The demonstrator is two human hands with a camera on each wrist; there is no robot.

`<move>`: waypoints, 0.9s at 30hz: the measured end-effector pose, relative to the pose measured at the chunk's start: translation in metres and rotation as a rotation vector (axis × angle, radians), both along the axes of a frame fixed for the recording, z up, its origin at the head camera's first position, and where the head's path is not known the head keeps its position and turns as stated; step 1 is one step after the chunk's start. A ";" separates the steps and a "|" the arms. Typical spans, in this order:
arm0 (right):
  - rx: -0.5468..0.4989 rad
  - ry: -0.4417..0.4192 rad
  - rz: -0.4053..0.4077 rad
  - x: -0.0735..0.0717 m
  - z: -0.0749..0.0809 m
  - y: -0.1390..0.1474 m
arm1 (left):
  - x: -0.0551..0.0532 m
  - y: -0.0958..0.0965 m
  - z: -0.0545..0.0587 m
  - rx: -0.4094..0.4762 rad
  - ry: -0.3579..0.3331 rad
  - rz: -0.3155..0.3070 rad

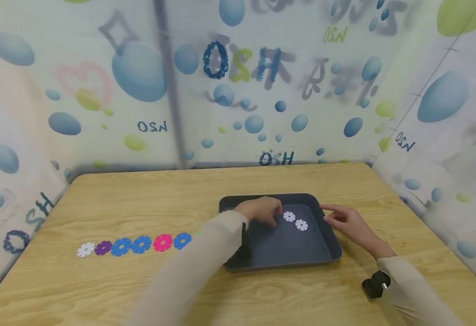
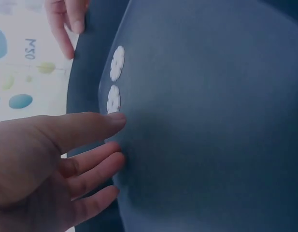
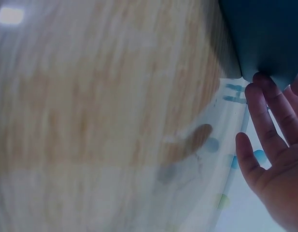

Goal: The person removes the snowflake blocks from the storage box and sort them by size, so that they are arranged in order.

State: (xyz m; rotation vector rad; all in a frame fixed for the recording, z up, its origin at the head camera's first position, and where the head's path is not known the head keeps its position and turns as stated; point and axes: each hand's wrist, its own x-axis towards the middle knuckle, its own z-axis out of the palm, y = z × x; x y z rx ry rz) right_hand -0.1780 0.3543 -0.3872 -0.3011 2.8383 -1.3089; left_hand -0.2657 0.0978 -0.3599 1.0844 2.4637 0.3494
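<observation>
A dark grey tray (image 1: 290, 261) lies on the wooden table. Toward its far right, inside, are two white snowflake discs, one disc (image 1: 289, 216) slightly left of the other disc (image 1: 301, 225). My left hand (image 1: 261, 210) reaches over the tray just left of them, its fingers loosely bent. In the left wrist view the thumb and fingers of that hand (image 2: 57, 164) are spread, with nothing between them, and the thumb tip overlaps the nearer white disc (image 2: 113, 99). At the tray's right rim my right hand (image 1: 353, 226) touches the outer wall with extended fingers (image 3: 264, 118).
Left of the tray runs a row of snowflake discs: white (image 1: 86, 249), purple (image 1: 103, 247), several blue (image 1: 141, 244) and pink (image 1: 162, 242). A green bit (image 1: 199, 233) shows beside my left sleeve, which hides what lies behind it. Patterned curtains (image 1: 238, 113) enclose the table.
</observation>
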 end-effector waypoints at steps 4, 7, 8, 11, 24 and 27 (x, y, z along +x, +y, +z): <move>-0.002 0.006 0.000 0.000 0.001 0.000 | 0.001 0.019 -0.002 0.009 0.029 0.013; -0.006 -0.001 -0.003 0.001 0.001 -0.001 | 0.002 0.029 -0.003 0.004 0.054 0.019; -0.010 -0.005 -0.004 0.001 0.002 -0.001 | 0.003 0.031 -0.004 -0.002 0.060 0.026; -0.015 -0.014 -0.006 0.001 0.002 -0.001 | 0.005 0.037 -0.005 -0.025 0.085 0.037; 0.000 -0.023 -0.016 0.000 0.003 -0.002 | 0.005 0.037 -0.006 -0.023 0.093 0.083; 0.003 -0.021 -0.016 0.001 0.003 -0.003 | 0.006 0.037 -0.005 -0.001 0.083 0.111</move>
